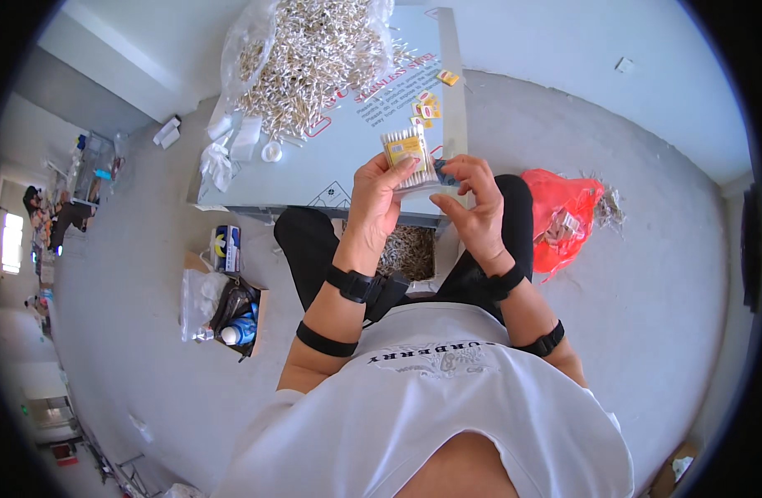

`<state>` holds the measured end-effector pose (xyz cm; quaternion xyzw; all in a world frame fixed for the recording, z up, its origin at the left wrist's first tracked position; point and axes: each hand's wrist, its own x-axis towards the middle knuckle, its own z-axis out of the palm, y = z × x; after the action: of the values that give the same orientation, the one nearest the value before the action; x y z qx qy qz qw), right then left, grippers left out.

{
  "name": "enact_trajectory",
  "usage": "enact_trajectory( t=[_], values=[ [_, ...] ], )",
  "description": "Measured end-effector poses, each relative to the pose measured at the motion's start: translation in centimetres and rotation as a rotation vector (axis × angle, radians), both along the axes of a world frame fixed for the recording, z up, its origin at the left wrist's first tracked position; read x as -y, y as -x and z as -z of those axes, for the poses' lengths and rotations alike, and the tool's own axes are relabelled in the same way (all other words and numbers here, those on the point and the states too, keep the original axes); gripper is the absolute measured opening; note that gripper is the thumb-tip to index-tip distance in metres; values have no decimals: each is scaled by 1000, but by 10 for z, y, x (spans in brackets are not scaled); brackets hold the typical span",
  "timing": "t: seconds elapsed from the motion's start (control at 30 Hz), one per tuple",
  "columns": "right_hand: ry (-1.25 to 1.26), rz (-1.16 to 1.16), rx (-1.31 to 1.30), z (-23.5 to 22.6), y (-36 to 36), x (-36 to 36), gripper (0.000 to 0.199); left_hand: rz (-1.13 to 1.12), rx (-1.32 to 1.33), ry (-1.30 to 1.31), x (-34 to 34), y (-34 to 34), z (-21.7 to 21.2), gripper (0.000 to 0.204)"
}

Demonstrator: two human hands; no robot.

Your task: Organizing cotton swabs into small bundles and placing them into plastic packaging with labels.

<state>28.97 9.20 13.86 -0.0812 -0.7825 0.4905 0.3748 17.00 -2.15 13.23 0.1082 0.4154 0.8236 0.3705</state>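
Note:
Upright over the table's near edge is a clear packet of cotton swabs [422, 172] with a yellow label inside. My left hand [377, 197] grips it, thumb across the front. Close by its right side, my right hand [478, 214] has a bent forefinger and thumb held apart, with nothing visible between them. Beyond them, a large heap of loose cotton swabs [306, 62] spills from a clear plastic bag [250, 37]. Several small yellow cards [427, 108] lie on the table to the right of the heap.
The table [314, 178] has a printed pale-blue top. A white round tub [271, 152] and crumpled plastic [216, 166] sit at its left. Between my knees is a box of swabs [410, 253]. A red bag [551, 203] lies right; a carton with a blue bottle [244, 329] stands left.

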Motion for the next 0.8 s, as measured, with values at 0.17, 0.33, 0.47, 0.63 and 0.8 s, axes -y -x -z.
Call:
enact_trajectory(
  t=[0.17, 0.33, 0.47, 0.63, 0.8],
  values=[
    [740, -277, 200, 10, -9, -8, 28, -50, -223, -33, -5, -24, 1, 29],
    [669, -304, 62, 29, -15, -11, 8, -10, -415, -27, -7, -43, -14, 32],
    [673, -251, -46, 32, -16, -13, 3, 25, -502, -33, -5, -49, -37, 33],
    [686, -242, -32, 38, -19, -14, 4, -24, -814, 74, -6, -50, -35, 34],
    [693, -240, -63, 39, -19, -10, 3, -105, -837, 59, -10, -55, -30, 31]
  ],
)
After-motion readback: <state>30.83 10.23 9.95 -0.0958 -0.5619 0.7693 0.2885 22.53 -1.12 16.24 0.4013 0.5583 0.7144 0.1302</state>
